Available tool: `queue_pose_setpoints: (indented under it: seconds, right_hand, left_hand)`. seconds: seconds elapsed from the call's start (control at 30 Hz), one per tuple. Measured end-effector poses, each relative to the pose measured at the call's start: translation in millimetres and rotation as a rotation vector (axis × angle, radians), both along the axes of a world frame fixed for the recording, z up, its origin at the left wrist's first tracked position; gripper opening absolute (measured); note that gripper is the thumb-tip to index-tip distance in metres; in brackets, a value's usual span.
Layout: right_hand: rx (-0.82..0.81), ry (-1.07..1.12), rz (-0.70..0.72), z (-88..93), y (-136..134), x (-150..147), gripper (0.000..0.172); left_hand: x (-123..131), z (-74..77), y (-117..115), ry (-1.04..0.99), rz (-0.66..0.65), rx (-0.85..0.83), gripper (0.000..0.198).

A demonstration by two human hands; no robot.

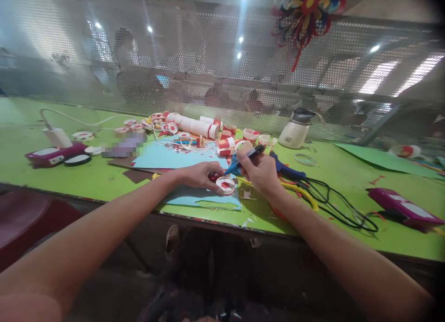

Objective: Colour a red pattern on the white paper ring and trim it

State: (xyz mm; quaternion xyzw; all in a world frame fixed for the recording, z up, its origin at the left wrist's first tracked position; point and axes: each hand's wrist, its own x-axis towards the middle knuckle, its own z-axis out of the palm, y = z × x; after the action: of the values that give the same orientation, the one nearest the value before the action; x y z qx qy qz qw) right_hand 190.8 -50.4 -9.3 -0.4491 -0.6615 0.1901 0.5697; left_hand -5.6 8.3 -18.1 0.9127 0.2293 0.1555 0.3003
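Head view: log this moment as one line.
left hand: holding red-and-white round piece | right hand: holding blue-black tool | tip: near piece, contact unclear | below: blue sheet

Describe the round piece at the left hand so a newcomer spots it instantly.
On the long green table, find the light-blue paper at the near edge, in front of the wearer. Above it, the left hand has a small round piece at its fingertips, white-rimmed with red patches. Similar discs lie farther back; this one is in hand.
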Motion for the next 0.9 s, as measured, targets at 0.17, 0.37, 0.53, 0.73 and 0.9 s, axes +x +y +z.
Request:
queue_pose_setpoints:
  seconds: [0.17,0.37,0.53,0.73,0.9]
  right_hand:
    - [0.033,0.061,-0.033,7.5,-2,4,0.045]
    - [0.003,-0.023,-0.018,9.0,-4,4,0.049]
    - [-0.04,-0.023,0.059,6.5,-5,3,0.044]
    - [-0.091,-0.107,0.135,-1.2,-3,0,0.035]
    - [-0.095,-0.123,0.138,-2.4,-2,1,0.033]
  left_hand:
    - [1,0.3,-1,-0.006,0.006,-0.056,0.049]
    - [1,0.2,-1,0.017,0.045,-0.038,0.05]
    - [2,-1.3,-2,0.002,0.06,-0.03,0.046]
    - [3,-2.2,-1,0.003,0.038,-0.041,0.044]
    - [3,-2.5,0,0.006,0.034,-0.042,0.042]
